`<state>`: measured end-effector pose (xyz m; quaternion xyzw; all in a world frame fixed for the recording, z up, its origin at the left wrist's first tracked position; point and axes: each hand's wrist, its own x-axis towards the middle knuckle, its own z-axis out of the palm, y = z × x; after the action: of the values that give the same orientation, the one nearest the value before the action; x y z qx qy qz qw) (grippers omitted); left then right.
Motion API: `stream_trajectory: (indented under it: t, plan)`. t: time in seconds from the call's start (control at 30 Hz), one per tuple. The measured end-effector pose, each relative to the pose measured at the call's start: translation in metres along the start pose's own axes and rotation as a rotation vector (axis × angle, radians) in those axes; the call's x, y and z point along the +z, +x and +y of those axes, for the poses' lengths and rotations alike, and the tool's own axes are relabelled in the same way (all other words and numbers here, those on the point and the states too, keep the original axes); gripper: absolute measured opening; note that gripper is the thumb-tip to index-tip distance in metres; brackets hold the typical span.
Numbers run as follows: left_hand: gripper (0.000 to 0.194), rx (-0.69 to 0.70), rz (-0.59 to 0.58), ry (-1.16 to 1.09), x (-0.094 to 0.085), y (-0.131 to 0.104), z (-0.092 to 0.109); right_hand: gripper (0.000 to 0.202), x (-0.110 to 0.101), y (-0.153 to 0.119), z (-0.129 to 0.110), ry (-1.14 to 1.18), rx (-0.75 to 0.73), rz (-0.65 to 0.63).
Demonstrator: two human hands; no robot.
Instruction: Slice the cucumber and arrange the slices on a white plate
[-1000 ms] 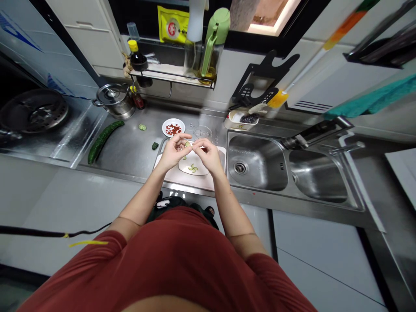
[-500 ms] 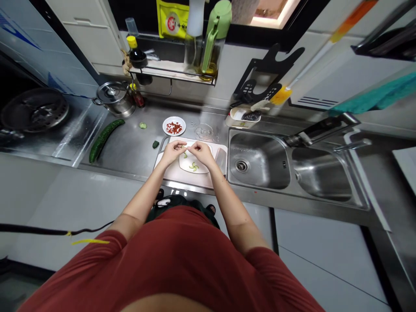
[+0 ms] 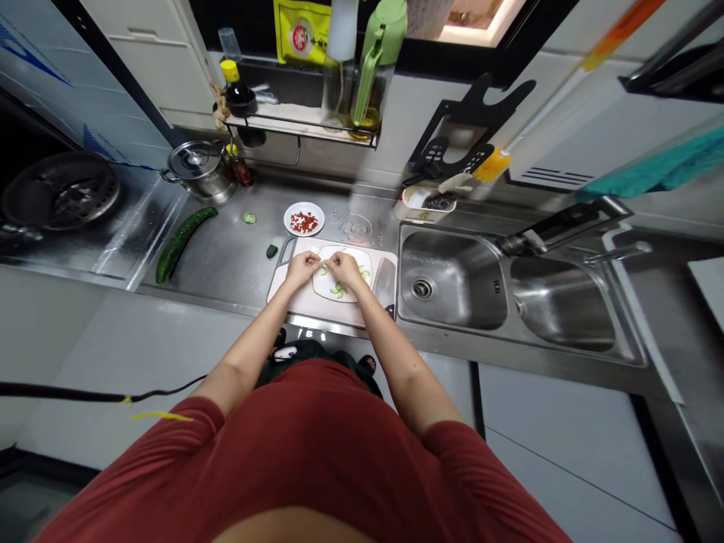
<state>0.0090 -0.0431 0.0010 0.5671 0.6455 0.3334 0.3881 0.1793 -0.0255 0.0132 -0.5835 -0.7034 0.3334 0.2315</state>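
Observation:
My left hand (image 3: 303,268) is closed in a pinch over the left edge of a white plate (image 3: 349,294). Close beside it, my right hand (image 3: 345,270) also pinches, above the plate's upper middle. Whatever the fingertips hold is too small to make out. Thin green-edged cucumber slices (image 3: 338,290) form a small pinwheel on the plate, with more slices by the fingertips and right of my right hand. Under the plate lies a pale cutting board (image 3: 305,304). A broad-bladed knife (image 3: 385,280) rests on the board's right side.
A small plate of chopped red pieces (image 3: 304,219) stands behind the board. A whole cucumber (image 3: 182,243), a cucumber end (image 3: 272,251) and cucumber slices (image 3: 249,218) lie to the left. A lidded pot (image 3: 199,172) stands farther back; the double sink (image 3: 452,279) is at right.
My hands have shifted slightly, with the fingertips lower toward the plate. Cucumber slices right of my right hand now show. The view has moved a little.

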Motion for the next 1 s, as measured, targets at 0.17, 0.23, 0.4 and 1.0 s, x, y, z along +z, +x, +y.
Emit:
stream_trajectory:
  t: [0.17,0.23,0.4,1.0]
  plan:
    - [0.020,-0.032,0.021,0.156,0.007,0.002,-0.005,0.017,0.006,0.001,-0.001,-0.096,0.060,-0.041]
    - [0.020,-0.041,0.020,0.182,0.009,0.003,-0.006,0.017,0.006,0.001,-0.002,-0.120,0.077,-0.050]
    - [0.020,-0.050,-0.001,0.258,0.010,0.001,-0.001,0.019,0.007,0.001,-0.001,-0.169,0.111,-0.062]
    - [0.019,0.017,0.010,0.578,0.014,-0.004,0.009,0.024,0.017,0.005,-0.001,-0.345,0.193,-0.117]
